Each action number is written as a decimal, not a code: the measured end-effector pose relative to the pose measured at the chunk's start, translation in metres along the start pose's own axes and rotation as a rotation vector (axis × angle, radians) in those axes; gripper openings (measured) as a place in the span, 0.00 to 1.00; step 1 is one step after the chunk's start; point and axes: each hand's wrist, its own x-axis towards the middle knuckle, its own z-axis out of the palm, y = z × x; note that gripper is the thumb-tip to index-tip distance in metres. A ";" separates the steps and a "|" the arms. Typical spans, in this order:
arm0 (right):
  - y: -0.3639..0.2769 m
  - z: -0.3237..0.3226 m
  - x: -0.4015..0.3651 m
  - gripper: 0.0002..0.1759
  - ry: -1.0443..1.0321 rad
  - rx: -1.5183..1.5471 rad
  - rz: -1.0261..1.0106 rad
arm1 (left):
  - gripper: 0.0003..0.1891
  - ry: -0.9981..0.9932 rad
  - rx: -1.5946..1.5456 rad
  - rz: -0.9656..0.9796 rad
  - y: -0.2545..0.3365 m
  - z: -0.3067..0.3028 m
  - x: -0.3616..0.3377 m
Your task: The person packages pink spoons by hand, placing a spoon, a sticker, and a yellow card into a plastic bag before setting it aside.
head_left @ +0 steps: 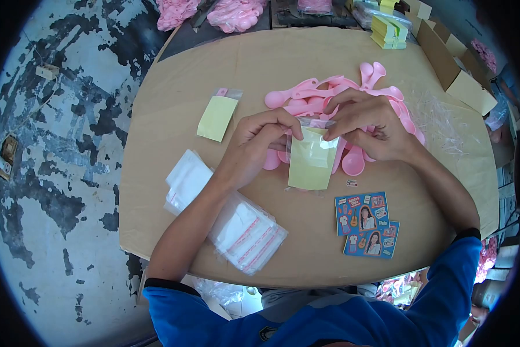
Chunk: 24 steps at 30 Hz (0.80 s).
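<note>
Over the brown table, a clear plastic bag (291, 184) with a pale yellow card (310, 165) inside is held up between my hands. My left hand (257, 141) pinches its upper left edge. At the upper right corner, the fingers of my right hand (375, 124) are closed on the same bag. Behind it spreads a pile of pink spoons (353, 162), partly covered by my hands. Under my left forearm lies a stack of clear bags (248, 231). Two blue printed cards (362, 213) overlap at the front right, below a tiny printed tag (351, 183).
Another bagged yellow card (218, 117) lies left on the brown-covered table (155, 173). Clear plastic scraps (442, 124) sit right of the spoons. At the back are yellow card bundles (389, 32), an open carton (454, 69) and bags of pink pieces (236, 14).
</note>
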 end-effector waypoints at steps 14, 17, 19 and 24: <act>0.011 -0.018 0.000 0.16 -0.028 -0.128 -0.128 | 0.18 0.071 0.045 0.026 -0.006 0.006 0.003; -0.007 -0.019 0.006 0.16 0.078 0.249 0.382 | 0.19 0.031 0.013 0.091 -0.014 0.008 0.006; -0.020 -0.010 0.010 0.16 -0.028 0.214 0.437 | 0.17 0.005 0.004 0.106 -0.014 0.010 0.005; -0.022 -0.019 0.026 0.17 -0.283 0.289 0.733 | 0.14 0.462 0.535 0.556 -0.004 0.018 0.003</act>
